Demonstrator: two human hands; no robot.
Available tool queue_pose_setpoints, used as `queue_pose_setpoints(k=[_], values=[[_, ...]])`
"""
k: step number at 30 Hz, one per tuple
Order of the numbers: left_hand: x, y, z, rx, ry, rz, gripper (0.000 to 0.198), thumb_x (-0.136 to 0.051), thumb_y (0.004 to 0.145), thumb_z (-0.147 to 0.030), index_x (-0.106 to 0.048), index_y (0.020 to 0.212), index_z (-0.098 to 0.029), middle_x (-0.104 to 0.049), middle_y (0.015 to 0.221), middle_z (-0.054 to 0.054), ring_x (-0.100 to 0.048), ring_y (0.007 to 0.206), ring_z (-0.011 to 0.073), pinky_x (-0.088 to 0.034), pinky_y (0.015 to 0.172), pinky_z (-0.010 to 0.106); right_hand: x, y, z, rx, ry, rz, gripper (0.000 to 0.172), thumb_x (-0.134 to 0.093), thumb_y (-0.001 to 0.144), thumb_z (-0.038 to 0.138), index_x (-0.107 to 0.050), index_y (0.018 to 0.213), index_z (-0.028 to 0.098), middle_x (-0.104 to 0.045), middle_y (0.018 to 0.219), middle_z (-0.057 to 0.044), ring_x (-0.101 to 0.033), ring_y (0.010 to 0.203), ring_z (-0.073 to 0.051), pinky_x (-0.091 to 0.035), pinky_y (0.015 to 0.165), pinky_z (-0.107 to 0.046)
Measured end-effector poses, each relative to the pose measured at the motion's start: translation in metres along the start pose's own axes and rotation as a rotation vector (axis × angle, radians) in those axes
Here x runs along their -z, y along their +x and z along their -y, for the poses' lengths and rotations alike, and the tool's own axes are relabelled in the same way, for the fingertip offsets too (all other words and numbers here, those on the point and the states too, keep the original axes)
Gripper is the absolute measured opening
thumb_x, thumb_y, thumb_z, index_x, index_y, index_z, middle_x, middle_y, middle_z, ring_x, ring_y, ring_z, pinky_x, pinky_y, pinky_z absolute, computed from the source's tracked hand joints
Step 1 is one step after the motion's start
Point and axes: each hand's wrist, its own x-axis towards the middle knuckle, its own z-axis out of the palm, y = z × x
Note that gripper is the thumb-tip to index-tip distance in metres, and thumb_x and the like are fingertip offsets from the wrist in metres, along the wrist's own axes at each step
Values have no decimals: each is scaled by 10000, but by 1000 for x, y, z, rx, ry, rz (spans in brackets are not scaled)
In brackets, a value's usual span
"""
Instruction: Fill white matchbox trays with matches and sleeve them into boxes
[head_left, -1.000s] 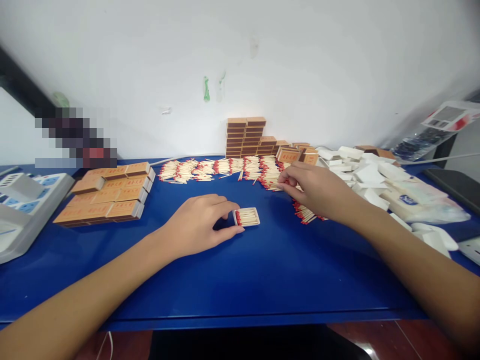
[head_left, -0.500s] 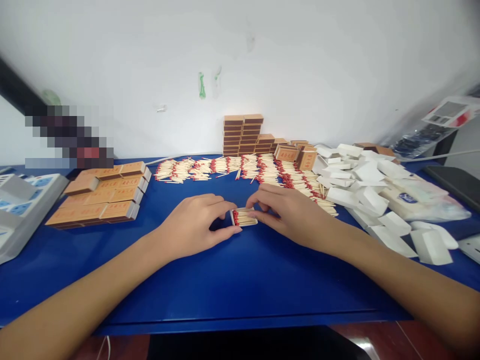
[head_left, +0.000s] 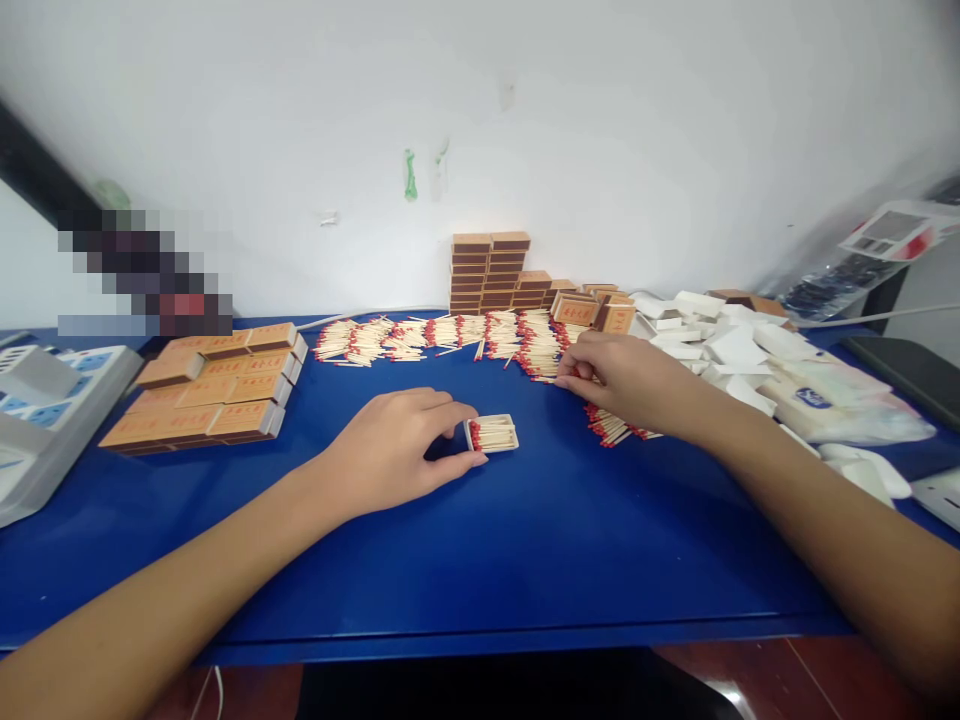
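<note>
A small white matchbox tray (head_left: 493,434) holding red-tipped matches lies in the middle of the blue table (head_left: 480,560). My left hand (head_left: 390,445) grips the tray's left end between thumb and fingers. My right hand (head_left: 626,380) rests on the band of loose red-tipped matches (head_left: 450,338) to the right of the tray, fingers pinched together on some of them. Fingertips partly hide what they pinch.
Stacked orange matchboxes (head_left: 214,385) sit at the left, and a taller stack (head_left: 491,272) stands against the wall. A heap of white empty trays (head_left: 739,345) and a plastic bag (head_left: 847,405) lie at the right. A grey power strip (head_left: 45,410) is at the far left.
My right hand left the tray, where it was half a second ago, and moved up and right to the loose matches. My left hand stayed on the tray.
</note>
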Motion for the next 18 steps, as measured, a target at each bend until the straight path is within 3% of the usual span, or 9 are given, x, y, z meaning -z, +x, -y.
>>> queue_pose_setpoints(k=[3,10,18], values=[[1,-1,0,-6,-3,1,313,-786,993,-388,-770,1240,-197,-742,927,19,-707,826,193,-524,738,309,0,0,0,19,13,42,211,-550,1008,330,-665,869,221,-706,823,-69,-602,720,-211,-419,630,-336],[1,-1,0,-3,1,2,300,-787,993,-386,-775,1229,-200,-743,928,19,-712,834,193,-533,748,309,3,-2,6,57,98,6,252,-545,1038,358,-558,813,246,-642,774,-40,-554,689,-195,-385,631,-328],[0,1,0,1,4,1,317,-800,984,-369,-775,1247,-194,-739,923,22,-708,830,190,-536,752,302,0,-5,21,123,139,5,215,-575,1034,368,-678,902,233,-669,799,-46,-586,729,-204,-399,664,-328]])
